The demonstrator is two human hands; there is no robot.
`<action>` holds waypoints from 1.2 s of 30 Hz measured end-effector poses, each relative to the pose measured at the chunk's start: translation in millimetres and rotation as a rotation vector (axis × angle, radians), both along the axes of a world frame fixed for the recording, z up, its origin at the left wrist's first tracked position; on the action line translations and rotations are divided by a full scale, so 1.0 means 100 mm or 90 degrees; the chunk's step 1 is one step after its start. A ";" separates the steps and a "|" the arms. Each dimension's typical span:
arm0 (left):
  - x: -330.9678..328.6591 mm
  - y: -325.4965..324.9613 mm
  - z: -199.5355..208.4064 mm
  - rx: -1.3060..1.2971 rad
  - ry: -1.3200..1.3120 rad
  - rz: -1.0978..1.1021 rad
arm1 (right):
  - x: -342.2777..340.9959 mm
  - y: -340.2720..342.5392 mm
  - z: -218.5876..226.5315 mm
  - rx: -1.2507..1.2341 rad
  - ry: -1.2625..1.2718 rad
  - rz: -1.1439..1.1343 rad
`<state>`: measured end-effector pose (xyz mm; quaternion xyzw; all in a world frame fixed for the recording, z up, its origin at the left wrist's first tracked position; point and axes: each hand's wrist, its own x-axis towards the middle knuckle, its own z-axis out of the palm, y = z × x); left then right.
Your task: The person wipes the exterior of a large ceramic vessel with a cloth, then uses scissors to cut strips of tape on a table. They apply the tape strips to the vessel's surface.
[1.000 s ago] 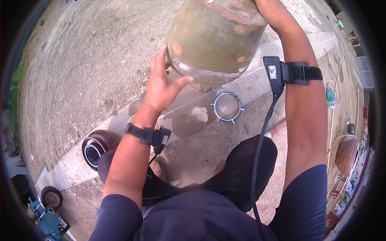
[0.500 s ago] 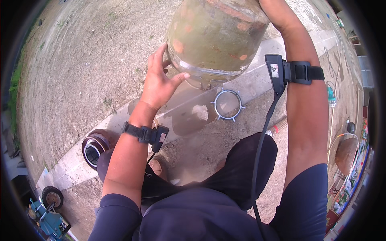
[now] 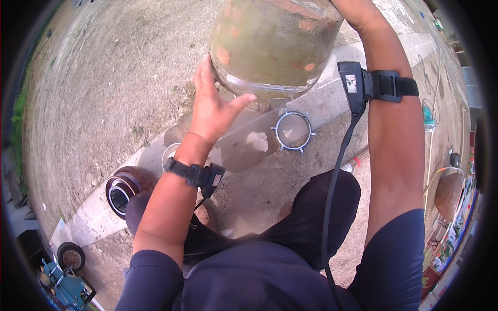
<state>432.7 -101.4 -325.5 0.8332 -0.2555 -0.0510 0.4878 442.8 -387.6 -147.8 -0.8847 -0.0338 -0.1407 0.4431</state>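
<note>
A large olive-glazed ceramic jar (image 3: pixel 275 46) with orange patches hangs tilted above the ground at the top of the view, partly cut off. A shiny band runs round its lower end. My left hand (image 3: pixel 213 106) holds its left lower side, thumb stretched out near the band and fingertips partly hidden behind the jar. Along the upper right edge lies my right hand (image 3: pixel 355 11), its fingers out of view. Below the jar, a metal ring (image 3: pixel 292 131) with small lugs rests on the ground, touched by neither hand.
A dark brown jar (image 3: pixel 120 194) stands by my left knee. Near my left wrist, a pale round rim (image 3: pixel 168 153) shows. A pale concrete strip (image 3: pixel 98 223) crosses the dirt. A blue wheeled machine (image 3: pixel 62 282) is lower left. A cable (image 3: pixel 332 192) hangs from my right wrist strap.
The jar has shifted slightly left and up, with both hands moving along with it. The pale rim beside my left wrist shows more now.
</note>
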 end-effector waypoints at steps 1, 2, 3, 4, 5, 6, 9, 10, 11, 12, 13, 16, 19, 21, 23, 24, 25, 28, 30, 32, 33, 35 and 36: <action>-0.01 -0.01 0.00 -0.005 -0.003 0.000 | 0.00 0.01 0.01 0.028 0.019 0.008; -0.01 -0.01 0.00 -0.010 -0.006 0.001 | -0.01 0.03 0.02 0.055 0.038 0.016; -0.02 -0.01 0.00 -0.009 -0.006 0.001 | -0.02 0.05 0.03 0.056 0.038 0.016; -0.02 -0.01 0.01 -0.011 0.006 -0.003 | -0.03 0.07 0.05 0.056 0.047 0.004; -0.02 -0.01 0.01 -0.014 0.017 -0.006 | -0.04 0.08 0.05 0.057 0.056 -0.008; -0.02 0.00 0.01 -0.013 0.016 -0.005 | -0.03 0.08 0.05 0.057 0.055 -0.007; -0.01 0.03 0.01 -0.011 0.001 -0.019 | -0.01 0.06 0.01 0.118 0.059 0.026; -0.02 0.02 0.01 -0.009 -0.005 -0.020 | -0.02 0.05 -0.01 0.064 0.029 0.013; -0.02 0.01 0.00 -0.006 -0.011 -0.020 | -0.03 0.03 -0.02 0.011 -0.001 -0.001; -0.03 0.01 -0.01 -0.006 -0.011 -0.021 | -0.03 0.00 -0.03 0.011 -0.001 -0.002; -0.03 0.00 -0.01 -0.009 -0.013 -0.017 | -0.02 -0.04 -0.04 -0.009 -0.011 -0.004; -0.04 -0.02 -0.02 -0.010 -0.017 -0.012 | -0.01 -0.02 -0.15 -0.091 -0.100 -0.057; -0.05 -0.01 -0.03 -0.011 -0.023 -0.004 | -0.02 0.05 -0.05 -0.070 -0.080 -0.050; -0.06 -0.01 -0.04 -0.016 -0.026 -0.001 | -0.02 0.05 0.00 0.012 0.018 0.005; -0.06 -0.01 -0.05 -0.026 -0.027 0.000 | 0.01 0.01 -0.01 0.040 0.011 0.018; -0.07 -0.01 -0.04 -0.027 -0.028 0.000 | 0.01 0.00 -0.01 0.039 0.010 0.018; -0.07 -0.01 -0.03 -0.018 -0.027 0.006 | 0.03 0.00 -0.02 0.036 0.012 -0.017; -0.07 -0.03 -0.03 -0.002 -0.024 0.015 | 0.08 -0.03 -0.07 0.019 -0.006 -0.030; -0.05 -0.02 -0.03 0.006 -0.022 0.018 | 0.09 -0.07 -0.10 0.006 -0.024 -0.009; -0.02 0.06 -0.04 0.001 -0.012 -0.005 | 0.08 0.00 -0.12 0.066 -0.043 0.004; -0.02 0.06 -0.03 0.001 -0.012 -0.007 | 0.07 -0.04 -0.13 0.066 -0.042 0.002; -0.03 0.04 0.01 -0.008 0.002 -0.035 | 0.06 -0.13 -0.13 -0.051 -0.052 -0.056; -0.03 0.03 0.01 -0.008 0.002 -0.037 | 0.05 -0.17 -0.15 -0.051 -0.051 -0.057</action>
